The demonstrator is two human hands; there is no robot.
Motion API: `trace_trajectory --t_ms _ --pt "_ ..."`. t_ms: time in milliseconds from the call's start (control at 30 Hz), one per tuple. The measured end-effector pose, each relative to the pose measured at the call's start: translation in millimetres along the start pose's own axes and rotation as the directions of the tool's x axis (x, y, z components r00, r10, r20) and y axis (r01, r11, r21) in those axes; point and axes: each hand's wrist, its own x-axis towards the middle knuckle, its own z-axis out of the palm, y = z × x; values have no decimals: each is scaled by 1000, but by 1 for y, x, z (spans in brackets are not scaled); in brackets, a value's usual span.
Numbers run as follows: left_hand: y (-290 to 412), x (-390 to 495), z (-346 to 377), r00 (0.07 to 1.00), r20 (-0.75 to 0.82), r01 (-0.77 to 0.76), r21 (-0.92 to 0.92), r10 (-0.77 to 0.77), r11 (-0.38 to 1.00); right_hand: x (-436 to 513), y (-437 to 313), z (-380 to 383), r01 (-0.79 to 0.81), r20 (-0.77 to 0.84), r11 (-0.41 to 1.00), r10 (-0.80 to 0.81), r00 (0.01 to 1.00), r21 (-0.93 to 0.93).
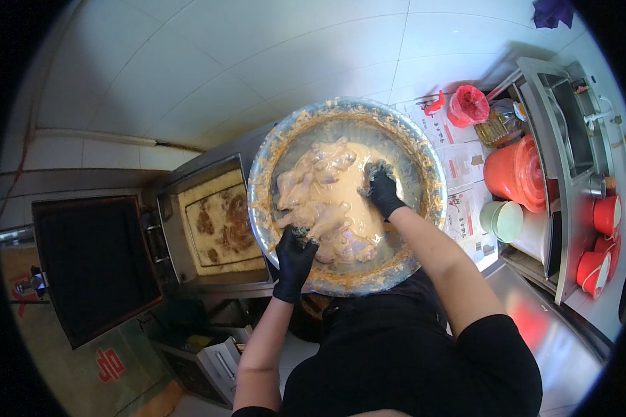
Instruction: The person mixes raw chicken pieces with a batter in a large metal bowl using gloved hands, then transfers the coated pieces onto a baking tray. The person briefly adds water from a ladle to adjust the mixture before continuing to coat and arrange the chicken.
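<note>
A wide metal basin stands before me, its wall smeared with orange-brown batter. Raw poultry pieces coated in pale batter lie in its left and lower parts. In a black glove, my left hand is at the basin's lower left, its fingers against the nearest piece; whether they grip it is hidden. My right hand, also in a black glove, reaches into the batter at the right side of the basin, its fingertips coated and spread, with no piece in it.
Left of the basin is a fryer with yellowish, brown-spotted contents, and a dark hinged lid beyond. At right stand a red lidded bucket, a pale green bucket, an oil jug and a steel sink.
</note>
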Motion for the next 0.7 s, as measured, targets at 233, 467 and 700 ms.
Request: trace_trajectory --t_ms 233,467,700 --pt "-20 10 16 998 -61 2 -97 -8 995 -28 -18 -5 -462 446 707 228 866 536" --pt "-44 16 32 996 -83 14 -111 -23 994 -12 -53 -103 -688 688 45 24 725 724" --pt "-31 19 47 992 -91 55 -318 -88 946 -50 -109 -67 43 334 773 -323 886 633"
